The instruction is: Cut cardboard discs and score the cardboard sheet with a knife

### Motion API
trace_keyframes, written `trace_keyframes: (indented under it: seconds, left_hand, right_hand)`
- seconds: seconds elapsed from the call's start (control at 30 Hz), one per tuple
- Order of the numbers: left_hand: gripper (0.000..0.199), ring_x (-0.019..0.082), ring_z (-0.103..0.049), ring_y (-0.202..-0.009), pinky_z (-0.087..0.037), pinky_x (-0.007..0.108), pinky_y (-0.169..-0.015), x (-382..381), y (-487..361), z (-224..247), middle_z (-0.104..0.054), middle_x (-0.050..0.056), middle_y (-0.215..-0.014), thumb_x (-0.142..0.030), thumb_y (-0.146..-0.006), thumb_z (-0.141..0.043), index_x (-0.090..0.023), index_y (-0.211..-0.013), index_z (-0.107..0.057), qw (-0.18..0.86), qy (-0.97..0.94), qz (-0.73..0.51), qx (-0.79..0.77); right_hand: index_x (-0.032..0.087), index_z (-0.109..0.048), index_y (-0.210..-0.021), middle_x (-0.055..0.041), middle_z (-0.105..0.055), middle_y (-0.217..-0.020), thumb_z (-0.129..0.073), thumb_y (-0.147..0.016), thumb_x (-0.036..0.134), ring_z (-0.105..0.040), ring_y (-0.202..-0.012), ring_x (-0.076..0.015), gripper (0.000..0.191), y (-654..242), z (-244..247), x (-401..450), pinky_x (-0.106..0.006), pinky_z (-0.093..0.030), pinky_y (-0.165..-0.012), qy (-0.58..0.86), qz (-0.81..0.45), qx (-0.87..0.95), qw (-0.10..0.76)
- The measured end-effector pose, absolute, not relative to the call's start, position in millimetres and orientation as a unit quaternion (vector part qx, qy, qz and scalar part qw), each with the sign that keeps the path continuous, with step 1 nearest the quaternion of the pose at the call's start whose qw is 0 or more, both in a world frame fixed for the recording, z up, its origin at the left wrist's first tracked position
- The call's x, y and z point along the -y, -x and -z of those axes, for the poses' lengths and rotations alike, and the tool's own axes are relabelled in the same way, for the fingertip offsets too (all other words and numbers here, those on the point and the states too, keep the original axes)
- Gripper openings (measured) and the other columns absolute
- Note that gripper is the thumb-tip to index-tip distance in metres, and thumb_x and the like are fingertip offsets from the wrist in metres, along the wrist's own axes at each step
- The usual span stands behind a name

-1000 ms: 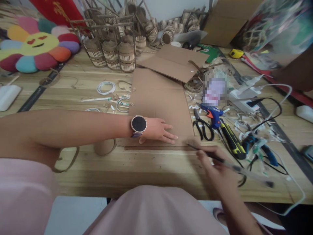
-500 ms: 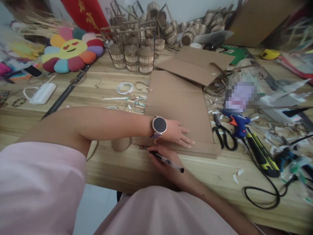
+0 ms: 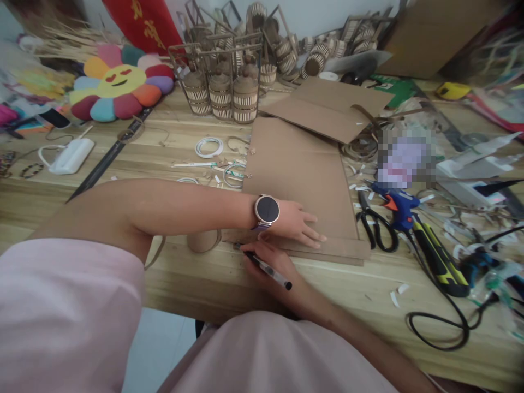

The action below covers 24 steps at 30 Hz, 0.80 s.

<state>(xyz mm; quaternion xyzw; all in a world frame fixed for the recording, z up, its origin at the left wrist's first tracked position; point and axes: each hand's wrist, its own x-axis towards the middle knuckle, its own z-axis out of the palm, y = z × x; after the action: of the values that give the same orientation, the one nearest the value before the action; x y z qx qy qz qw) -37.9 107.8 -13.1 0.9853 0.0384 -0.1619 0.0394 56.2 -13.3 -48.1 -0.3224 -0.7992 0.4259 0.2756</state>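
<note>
A brown cardboard sheet (image 3: 298, 158) lies on the wooden table in front of me. A narrow cardboard strip (image 3: 344, 247) runs along its near edge. My left hand (image 3: 292, 221), with a round watch at the wrist, lies flat with fingers spread over the sheet and the strip. Just below it, my right hand (image 3: 274, 267) is closed around a black-capped clear pen (image 3: 272, 272). The pen's tip end points left, by the left end of the strip; the wrapped fingers partly hide the pen.
Black-handled scissors (image 3: 376, 226), a blue glue gun (image 3: 401, 207) and a yellow-black utility knife (image 3: 440, 256) lie to the right among paper scraps. Small bamboo baskets (image 3: 221, 95) stand behind, beside a flower cushion (image 3: 123, 84). A second cardboard piece (image 3: 327, 106) overlaps the sheet.
My right hand has slid a little to the left with the pen, along the near edge of the cardboard. My left hand has stayed in place.
</note>
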Motion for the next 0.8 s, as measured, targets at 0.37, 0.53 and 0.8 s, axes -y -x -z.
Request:
trace_keyframes:
  seconds: [0.37,0.53,0.8]
  left_hand:
    - [0.122,0.036,-0.034,-0.151,-0.045,0.048,-0.115,-108.2,32.2,4.7,-0.041,-0.014,-0.163,0.006,-0.037,-0.081,-0.047,-0.144,-0.055,0.072,-0.977,0.197,-0.048]
    - [0.126,0.034,-0.033,-0.152,-0.045,0.046,-0.115,-110.3,33.4,8.1,-0.035,-0.014,-0.166,0.002,-0.039,-0.081,-0.045,-0.151,-0.047,0.038,-0.976,0.213,-0.031]
    - [0.127,0.039,-0.032,-0.152,-0.043,0.052,-0.116,-111.2,35.4,9.1,-0.036,-0.010,-0.166,0.005,-0.037,-0.078,-0.043,-0.151,-0.048,0.068,-0.977,0.200,-0.035]
  right_hand:
    - [0.026,-0.071,-0.095,-0.0019,-0.077,-0.086,-0.057,-0.096,0.027,-0.073,-0.078,-0.0191,0.014,-111.4,55.9,20.3,-0.030,-0.060,-0.073,0.438,-0.362,0.761,0.313]
    - [0.026,-0.075,-0.094,-0.0040,-0.081,-0.090,-0.064,-0.090,0.037,-0.076,-0.079,-0.0232,0.015,-168.4,42.2,26.7,-0.031,-0.061,-0.063,0.541,-0.313,0.712,0.320]
    - [0.033,-0.075,-0.086,-0.0099,-0.078,-0.082,-0.068,-0.079,0.065,-0.072,-0.064,-0.0272,0.034,-282.0,33.3,36.7,-0.037,-0.051,-0.046,0.717,-0.160,0.616,0.284]
